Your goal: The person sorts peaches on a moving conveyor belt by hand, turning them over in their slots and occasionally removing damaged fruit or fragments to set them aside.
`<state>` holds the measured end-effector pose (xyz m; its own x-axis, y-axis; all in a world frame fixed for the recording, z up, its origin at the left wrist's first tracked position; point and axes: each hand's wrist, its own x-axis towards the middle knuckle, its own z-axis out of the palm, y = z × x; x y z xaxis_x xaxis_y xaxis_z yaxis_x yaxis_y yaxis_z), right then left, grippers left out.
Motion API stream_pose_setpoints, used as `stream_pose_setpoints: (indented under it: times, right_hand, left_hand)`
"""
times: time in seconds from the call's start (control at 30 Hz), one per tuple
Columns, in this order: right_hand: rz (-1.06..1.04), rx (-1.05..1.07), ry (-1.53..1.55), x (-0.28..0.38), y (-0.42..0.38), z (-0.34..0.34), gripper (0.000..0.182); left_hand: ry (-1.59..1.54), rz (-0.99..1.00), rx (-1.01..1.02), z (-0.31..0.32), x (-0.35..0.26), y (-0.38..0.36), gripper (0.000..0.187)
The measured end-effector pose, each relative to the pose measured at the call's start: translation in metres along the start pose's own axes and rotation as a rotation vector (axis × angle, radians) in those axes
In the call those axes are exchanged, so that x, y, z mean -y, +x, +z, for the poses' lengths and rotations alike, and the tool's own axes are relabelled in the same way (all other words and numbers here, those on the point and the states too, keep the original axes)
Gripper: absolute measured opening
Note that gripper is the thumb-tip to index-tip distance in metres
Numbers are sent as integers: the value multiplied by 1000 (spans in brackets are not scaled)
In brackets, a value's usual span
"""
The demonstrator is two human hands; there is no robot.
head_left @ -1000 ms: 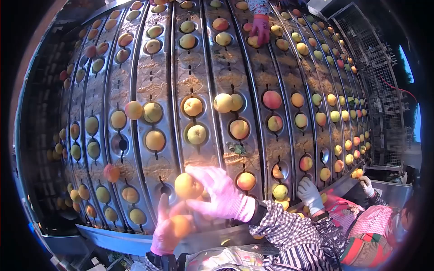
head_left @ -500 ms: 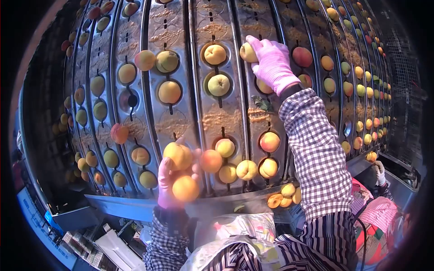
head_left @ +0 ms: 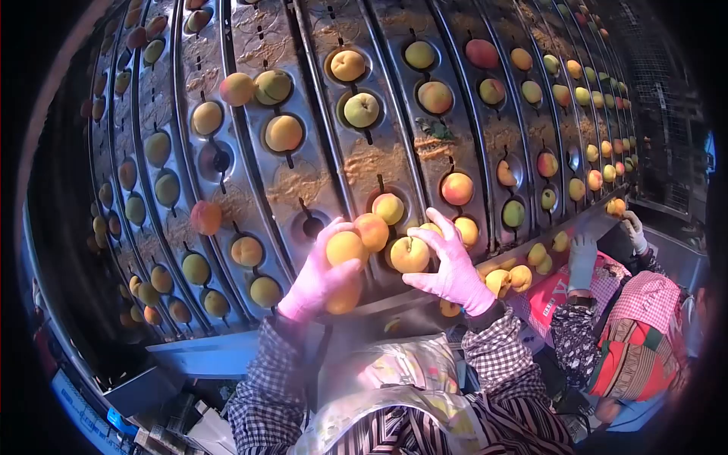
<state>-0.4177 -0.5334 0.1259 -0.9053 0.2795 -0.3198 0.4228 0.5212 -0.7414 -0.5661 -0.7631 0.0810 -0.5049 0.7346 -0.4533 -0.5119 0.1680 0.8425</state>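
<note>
My left hand [head_left: 322, 279], in a pink glove, is closed around a yellow peach [head_left: 344, 249]. A second, blurred peach [head_left: 343, 296] sits low against its palm and thumb. An orange-red peach [head_left: 371, 231] lies right beside the held one. My right hand [head_left: 457, 274], also pink-gloved, has its thumb and fingers around a yellow peach [head_left: 409, 255] at the near edge of the metal tray conveyor [head_left: 299, 182]. Just above, a yellow-red peach [head_left: 387, 208] rests by a cup. Another peach [head_left: 465, 232] lies beyond my right fingers.
Rows of cups across the conveyor hold several peaches, with pulp smears [head_left: 377, 163] between them. A loose reddish peach [head_left: 205, 218] lies between cups at left. Several peaches and pieces [head_left: 519, 277] lie along the front ledge. At right, a co-worker's gloved hand [head_left: 582, 262] is near the edge.
My right hand has come back from the far cups to the near edge and gripped a yellow peach. The peach it touched now sits in a cup. My left hand has shifted right.
</note>
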Motion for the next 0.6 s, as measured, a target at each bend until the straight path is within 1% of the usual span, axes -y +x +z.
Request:
stream_pose_setpoints:
  times: [0.03,0.1,0.17,0.2,0.23,0.27,0.3,0.33,0.37,0.4,0.43,0.5,0.53,0.57,0.6]
  right_hand:
    - [13,-107,27,-2,1,14,77]
    - [12,-156,55,0,7,19,76]
    - [-28,-158,215,6,10,25,77]
    - [-99,-148,268,1,16,33,75]
    - [-94,-152,349,7,21,41,74]
    - [-100,-299,333,-8,-2,40,70]
    - [-109,-293,394,20,24,48,66]
    - [-50,-306,487,27,22,47,63]
    - [4,-269,581,34,16,44,63]
    - [23,-252,580,42,8,39,65]
    - [-56,-343,478,43,0,39,67]
    - [-66,-347,441,50,-38,26,71]
    - [-63,-410,406,53,-67,21,72]
    - [-62,-469,369,52,-101,19,73]
    - [-57,-494,400,45,-137,19,76]
  left_hand:
    - [119,72,50,-8,8,10,71]
    - [108,53,123,-19,10,10,72]
    - [-139,-151,213,-9,-16,9,72]
    - [-248,-158,249,-7,-17,6,72]
    - [-256,-36,199,0,-6,6,73]
    - [-148,-33,311,8,0,14,64]
    - [-371,-56,218,-2,7,-4,65]
    - [-480,-56,194,5,6,-11,66]
    - [-454,-121,184,-5,7,-15,68]
    - [-491,-135,135,2,2,-23,68]
    - [-522,-169,65,3,3,-29,66]
    - [-462,-230,91,10,-3,-44,66]
    - [-418,-227,91,25,-5,-53,66]
    - [-390,-248,127,44,-8,-60,66]
    - [-378,-288,197,68,-10,-72,65]
